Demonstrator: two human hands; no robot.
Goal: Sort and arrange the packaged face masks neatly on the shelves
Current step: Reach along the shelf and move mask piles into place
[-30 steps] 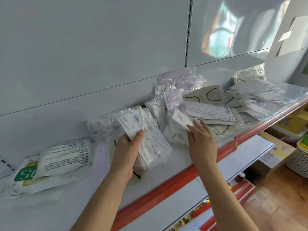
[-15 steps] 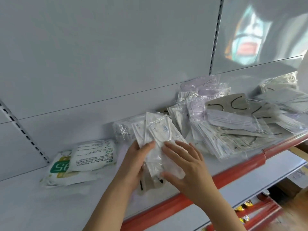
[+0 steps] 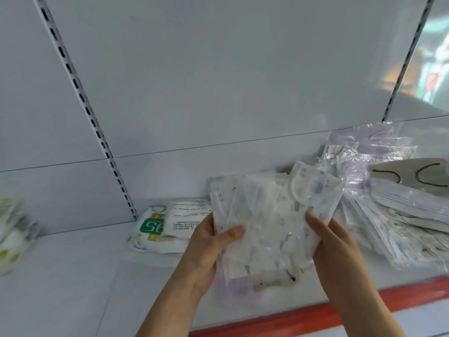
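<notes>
A fanned stack of clear-wrapped white face masks (image 3: 272, 222) is lifted off the white shelf (image 3: 73, 288). My left hand (image 3: 209, 249) grips its left edge, thumb across the front. My right hand (image 3: 332, 242) holds its right edge, fingers curled behind the packs. To the right lies a loose heap of packaged masks (image 3: 388, 215), with pale purple packs (image 3: 364, 147) at the back and a grey mask with black ear loops (image 3: 413, 173) on top. A white pack with a green "95" label (image 3: 167, 227) lies left of my hands.
Another green-and-white pack (image 3: 12, 234) sits blurred at the far left edge. The shelf has a red front lip (image 3: 315, 314) and a white back panel with slotted uprights (image 3: 82, 98). Bare shelf surface lies between the two left packs.
My right hand came off the heap on the right and took the right edge of the stack. Both hands have raised the stack, and the view has swung left.
</notes>
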